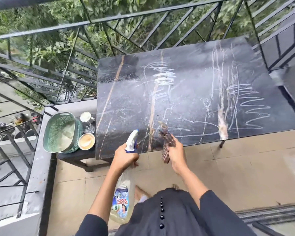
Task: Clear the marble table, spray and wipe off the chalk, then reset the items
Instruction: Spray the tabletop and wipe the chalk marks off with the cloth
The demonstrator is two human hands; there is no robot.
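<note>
The surface is black marble veined in tan and white, scrawled with white chalk zigzags at the right and near the middle. The spray bottle has a white-and-blue head and a blue pictured label. The cloth is brown checked. At the left sits a green woven basket.

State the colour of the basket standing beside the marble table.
Green, a woven-look basket; the head view, the only one, shows it.
</note>
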